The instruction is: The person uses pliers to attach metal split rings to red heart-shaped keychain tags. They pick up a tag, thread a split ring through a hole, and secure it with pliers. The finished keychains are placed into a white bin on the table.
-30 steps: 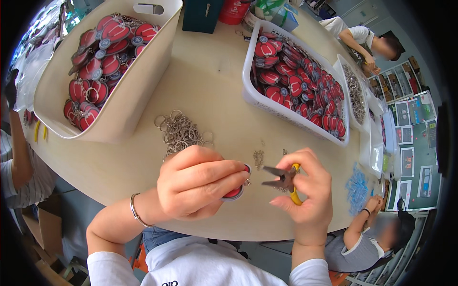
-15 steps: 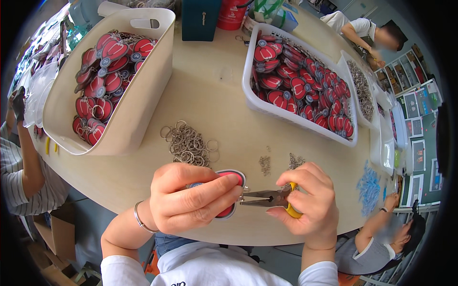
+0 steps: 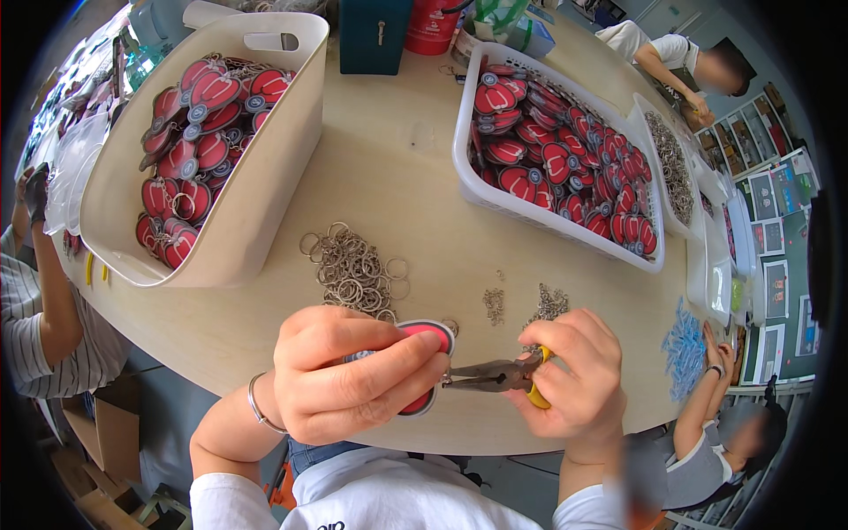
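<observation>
My left hand (image 3: 353, 375) pinches a flat red tag with a grey rim (image 3: 427, 340), most of it covered by my fingers. Wrapped around yellow handles, my right hand (image 3: 574, 375) grips a pair of pliers (image 3: 490, 376). The dark jaws meet the tag's right edge, where a small metal ring seems to sit; it is too small to make out fully. Just beyond my left hand lies a heap of split key rings (image 3: 352, 269). Small metal links form a pile (image 3: 548, 303) past my right hand, with a smaller cluster (image 3: 493, 305) beside it.
A tall cream bin (image 3: 291, 132) of red key tags stands at left. A white basket (image 3: 565, 212) at right holds more tags, with a tray of metal parts (image 3: 667, 159) behind it. Blue strips (image 3: 683, 344) lie at the right edge. Other people sit around the table.
The plier jaws have come closer together at the tag's edge. My hands stay in nearly the same place. At right, a co-worker's arms have moved towards the blue strips.
</observation>
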Available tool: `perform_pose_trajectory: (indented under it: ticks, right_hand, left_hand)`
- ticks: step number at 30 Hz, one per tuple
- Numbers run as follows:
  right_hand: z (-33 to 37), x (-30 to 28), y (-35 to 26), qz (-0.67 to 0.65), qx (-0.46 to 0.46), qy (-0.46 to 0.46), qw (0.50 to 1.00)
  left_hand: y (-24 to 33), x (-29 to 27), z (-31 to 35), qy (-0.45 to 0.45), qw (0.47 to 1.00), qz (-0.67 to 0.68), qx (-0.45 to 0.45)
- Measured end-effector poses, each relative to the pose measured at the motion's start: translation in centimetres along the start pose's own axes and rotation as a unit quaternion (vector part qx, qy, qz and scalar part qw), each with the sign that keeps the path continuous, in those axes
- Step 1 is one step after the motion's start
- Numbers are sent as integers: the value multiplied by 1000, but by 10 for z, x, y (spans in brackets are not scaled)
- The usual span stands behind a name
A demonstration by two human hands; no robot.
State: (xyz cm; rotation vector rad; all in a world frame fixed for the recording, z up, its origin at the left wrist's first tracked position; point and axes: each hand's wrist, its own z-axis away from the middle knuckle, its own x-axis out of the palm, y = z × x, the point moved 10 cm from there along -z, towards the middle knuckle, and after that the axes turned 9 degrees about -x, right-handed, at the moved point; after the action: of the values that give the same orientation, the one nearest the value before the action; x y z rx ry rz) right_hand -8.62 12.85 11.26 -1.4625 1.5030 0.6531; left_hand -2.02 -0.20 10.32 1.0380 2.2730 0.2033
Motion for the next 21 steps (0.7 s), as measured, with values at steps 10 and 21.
perform_pose_trajectory:
  ticks: [10,21]
  right_hand:
    - [1,0,-8,22,-21,17,999]
    - [5,2,-13,82,-25,1,996]
  left_hand:
    - [6,-7,-2,36,999,-31,23]
    - [8,-7,-2,33,998,-46,35]
